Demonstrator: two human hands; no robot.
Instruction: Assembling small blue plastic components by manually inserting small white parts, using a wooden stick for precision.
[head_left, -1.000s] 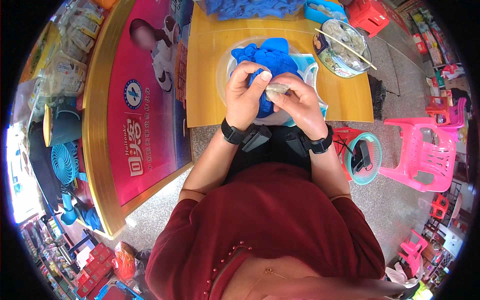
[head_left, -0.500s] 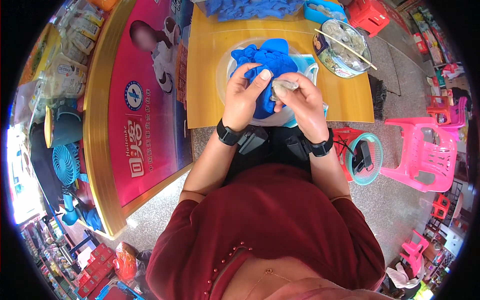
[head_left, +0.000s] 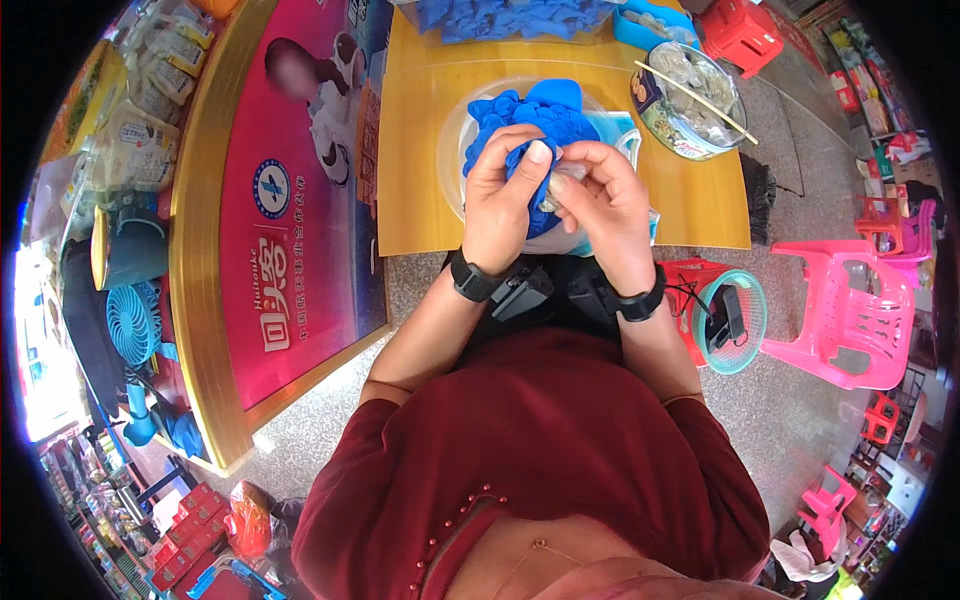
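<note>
Both hands meet over a clear bowl on the yellow worktop, gripping blue material.

Left hand [head_left: 503,205] clenched on a bunch of blue glove-like material [head_left: 530,115], thumb up against it. Right hand [head_left: 600,205] touches the left, fingers pinching a small pale object [head_left: 553,190] at the edge of the same blue bunch; what it is cannot be made out. The bunch sits in and above the clear bowl [head_left: 450,150] at the near edge of the worktop [head_left: 420,130]. Black wristbands on both wrists. A round tin with chopsticks [head_left: 690,85] stands to the right on the worktop, well apart. A pink plastic chair [head_left: 850,310] stands on the floor, right.
</note>
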